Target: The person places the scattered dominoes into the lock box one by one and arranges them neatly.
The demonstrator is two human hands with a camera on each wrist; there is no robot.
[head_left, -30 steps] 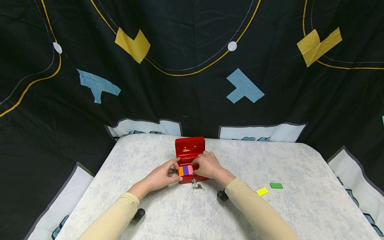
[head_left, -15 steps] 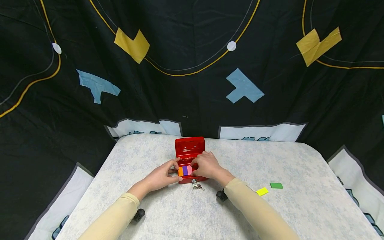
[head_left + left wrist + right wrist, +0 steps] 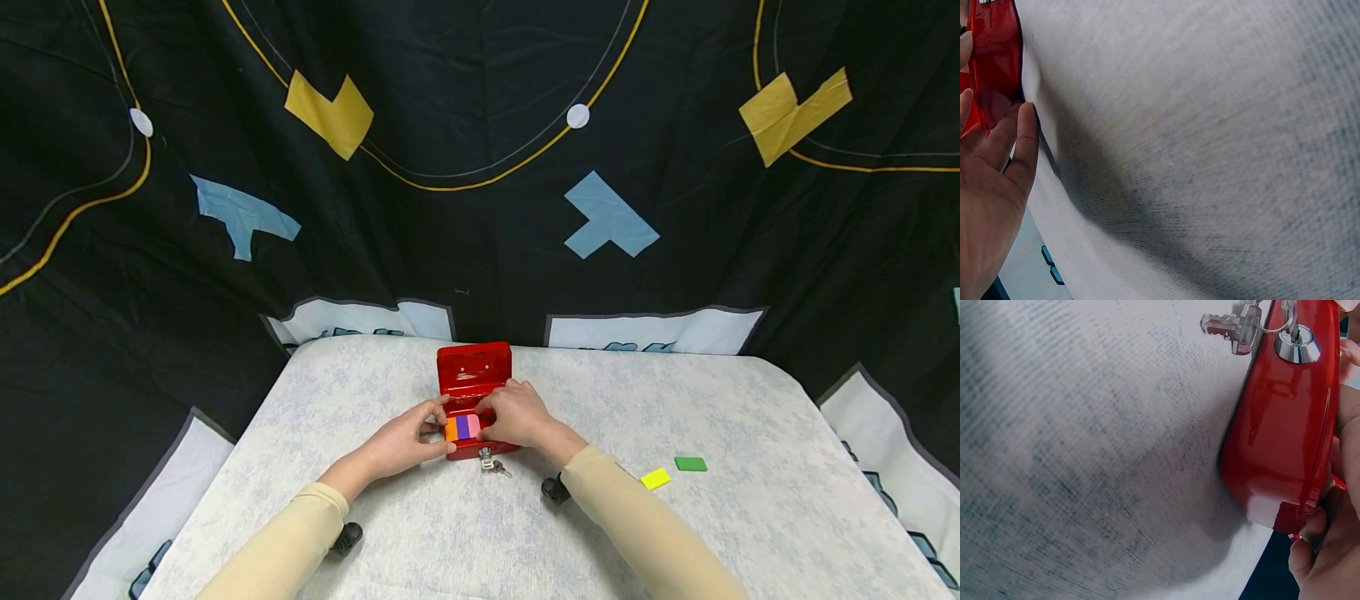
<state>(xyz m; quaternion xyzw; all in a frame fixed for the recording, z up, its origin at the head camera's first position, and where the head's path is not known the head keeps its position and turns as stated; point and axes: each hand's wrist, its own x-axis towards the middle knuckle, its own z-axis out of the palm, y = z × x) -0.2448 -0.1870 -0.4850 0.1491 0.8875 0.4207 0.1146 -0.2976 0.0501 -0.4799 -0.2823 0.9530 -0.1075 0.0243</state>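
Observation:
A small red metal cash box stands with its lid raised towards the back. Inside lie an orange block, a purple block and a pink block, side by side. My left hand grips the box's left end, with thumb at the front corner and several fingers along the outer wall in the left wrist view. My right hand reaches over the right side, thumb and forefinger at the pink block. Its outer fingers curl at the box's right end in the right wrist view.
From the lock on the box's front hangs a ring with keys. A yellow block and a green block lie on the pale tablecloth, right of the right forearm. A dark curtain hangs behind the table.
Both hands stay at the box with hardly any movement. The view shifts very slightly; the blocks keep their order inside.

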